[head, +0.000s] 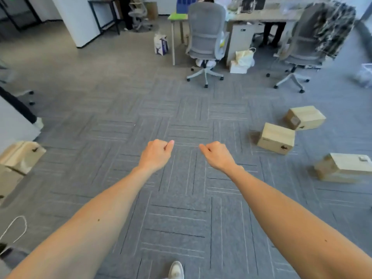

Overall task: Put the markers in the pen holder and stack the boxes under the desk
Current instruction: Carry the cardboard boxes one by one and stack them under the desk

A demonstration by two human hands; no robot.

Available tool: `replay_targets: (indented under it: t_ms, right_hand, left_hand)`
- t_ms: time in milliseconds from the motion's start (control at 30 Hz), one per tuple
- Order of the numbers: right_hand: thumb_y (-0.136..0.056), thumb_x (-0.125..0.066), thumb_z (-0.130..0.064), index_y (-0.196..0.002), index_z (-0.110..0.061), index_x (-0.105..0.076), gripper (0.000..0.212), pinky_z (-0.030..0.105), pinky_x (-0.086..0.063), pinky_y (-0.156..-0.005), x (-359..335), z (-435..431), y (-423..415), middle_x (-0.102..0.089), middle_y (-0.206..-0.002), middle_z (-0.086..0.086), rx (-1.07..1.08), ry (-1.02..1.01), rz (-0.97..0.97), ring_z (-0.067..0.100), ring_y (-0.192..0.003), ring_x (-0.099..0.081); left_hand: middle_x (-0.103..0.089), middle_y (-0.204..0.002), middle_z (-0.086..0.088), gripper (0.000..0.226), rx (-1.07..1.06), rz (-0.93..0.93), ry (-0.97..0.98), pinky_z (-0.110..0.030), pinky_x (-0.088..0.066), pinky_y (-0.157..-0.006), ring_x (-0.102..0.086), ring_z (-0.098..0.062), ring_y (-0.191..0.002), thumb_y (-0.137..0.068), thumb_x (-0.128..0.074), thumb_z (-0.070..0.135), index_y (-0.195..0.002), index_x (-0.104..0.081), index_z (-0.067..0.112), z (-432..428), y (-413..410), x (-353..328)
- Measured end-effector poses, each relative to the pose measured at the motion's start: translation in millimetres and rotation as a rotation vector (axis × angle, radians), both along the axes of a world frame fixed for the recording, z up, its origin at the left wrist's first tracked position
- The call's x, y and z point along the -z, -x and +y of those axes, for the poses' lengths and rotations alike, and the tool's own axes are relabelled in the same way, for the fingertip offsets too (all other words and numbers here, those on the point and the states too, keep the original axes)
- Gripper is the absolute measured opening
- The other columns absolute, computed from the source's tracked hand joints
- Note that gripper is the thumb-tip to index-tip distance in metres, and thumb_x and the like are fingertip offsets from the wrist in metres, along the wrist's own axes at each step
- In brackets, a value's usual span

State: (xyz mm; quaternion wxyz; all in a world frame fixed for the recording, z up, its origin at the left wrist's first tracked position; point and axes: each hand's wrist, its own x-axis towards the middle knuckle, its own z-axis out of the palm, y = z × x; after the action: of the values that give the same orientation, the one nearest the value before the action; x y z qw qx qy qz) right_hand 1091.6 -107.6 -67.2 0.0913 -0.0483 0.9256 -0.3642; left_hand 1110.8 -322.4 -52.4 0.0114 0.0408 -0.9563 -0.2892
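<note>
Both my arms reach out over grey carpet. My left hand (156, 154) and my right hand (218, 156) are curled into loose fists and hold nothing. Three cardboard boxes lie apart on the floor to my right: a far one (305, 117), a middle one (276, 138) and a near one (344, 167). Another cardboard box (21, 156) sits at the left edge beside a white desk panel (12, 125). No markers or pen holder are in view.
Two grey office chairs (207, 41) (302, 47) stand at a desk (261, 16) at the back, with bags (244, 57) on the floor between them. A paper bag (161, 44) stands near a small green-topped table (178, 17). My shoe (176, 269) shows at the bottom.
</note>
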Motion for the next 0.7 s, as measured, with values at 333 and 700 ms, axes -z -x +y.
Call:
replay_targets:
  t_ms: [333, 700]
  right_hand:
    - [-0.102, -0.044, -0.029, -0.073, -0.013, -0.063, 0.038, 0.032, -0.043, -0.071, 42, 253, 148, -0.064, -0.076, 0.008, 0.501, 0.097, -0.110, 0.025, -0.074, -0.059]
    - [-0.091, -0.059, -0.016, -0.096, -0.013, -0.076, 0.018, 0.031, -0.049, -0.072, 35, 487, 319, -0.071, -0.096, 0.007, 0.632, 0.003, -0.124, 0.025, -0.088, -0.066]
  left_hand:
    - [-0.054, -0.066, -0.010, 0.047, 0.434, -0.074, -0.020, -0.041, -0.039, -0.063, -0.054, -0.034, -0.074, -0.106, -0.031, 0.032, -0.064, -0.043, 0.013, 252, 246, 44]
    - [-0.057, -0.064, 0.007, 0.016, 0.604, -0.134, -0.005, -0.029, -0.036, -0.057, -0.052, -0.018, -0.067, -0.098, -0.045, 0.018, -0.090, -0.059, 0.019, 487, 455, 49]
